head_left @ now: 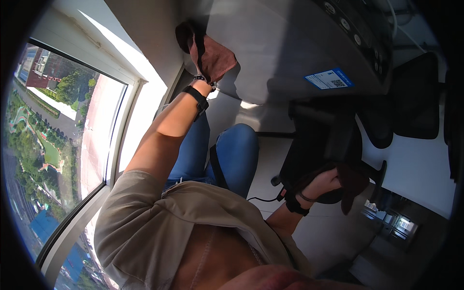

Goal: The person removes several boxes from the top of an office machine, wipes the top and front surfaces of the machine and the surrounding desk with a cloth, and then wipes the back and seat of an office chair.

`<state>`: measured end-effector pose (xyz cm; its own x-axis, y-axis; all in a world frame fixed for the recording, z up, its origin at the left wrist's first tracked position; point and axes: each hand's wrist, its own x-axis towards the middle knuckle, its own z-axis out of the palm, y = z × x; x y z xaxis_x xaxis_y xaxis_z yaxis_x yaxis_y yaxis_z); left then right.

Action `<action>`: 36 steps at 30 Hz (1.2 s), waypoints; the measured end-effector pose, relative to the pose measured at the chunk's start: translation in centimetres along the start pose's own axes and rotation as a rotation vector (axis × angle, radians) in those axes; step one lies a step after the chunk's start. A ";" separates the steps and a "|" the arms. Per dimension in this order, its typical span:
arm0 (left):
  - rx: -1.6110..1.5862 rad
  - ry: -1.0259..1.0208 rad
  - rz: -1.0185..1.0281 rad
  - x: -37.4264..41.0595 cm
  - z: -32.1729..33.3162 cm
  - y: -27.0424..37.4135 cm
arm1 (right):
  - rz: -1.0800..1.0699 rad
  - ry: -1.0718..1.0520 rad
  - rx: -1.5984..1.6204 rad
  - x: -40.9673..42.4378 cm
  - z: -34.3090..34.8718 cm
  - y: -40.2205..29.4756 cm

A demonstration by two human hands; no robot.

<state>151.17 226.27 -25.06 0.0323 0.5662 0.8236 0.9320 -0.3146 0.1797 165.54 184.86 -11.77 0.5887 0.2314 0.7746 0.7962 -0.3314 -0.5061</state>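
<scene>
My left hand [199,71] reaches forward to the upper left, beside a large grey-white surface. A reddish cloth [217,58] with a stitched edge covers most of this hand, and its fingers are hidden. Dark folds [185,36] show at the cloth's far side, in shadow. Off to the right, my right hand [322,182] grips a dark maroon cloth [352,186], whose end hangs down. This hand is in shade over a black chair [322,141]. Black straps and bracelets are on both wrists.
A sunlit window [123,119] with a pale sill lies close on my left. Ahead stands a grey machine casing [250,47] with several round buttons [345,24] and a blue-edged label [329,79]. More black chair parts [417,98] and a white surface [417,163] are at right.
</scene>
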 end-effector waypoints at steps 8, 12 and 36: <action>-1.184 -0.327 -0.180 -8.0 -4.5 1.6 | 0.243 -0.093 0.159 -0.6 1.1 1.8; -0.460 -0.360 0.243 -1.1 -12.9 7.9 | 0.236 -0.076 0.115 -0.4 1.2 1.1; -0.648 -0.364 -0.242 -5.3 -8.3 2.9 | 0.069 -0.028 0.079 0.5 4.0 0.6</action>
<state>150.68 216.05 -24.48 0.0761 0.8548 0.5134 0.5353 -0.4694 0.7022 166.85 188.45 -13.26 0.6450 0.2369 0.7265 0.7618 -0.2742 -0.5870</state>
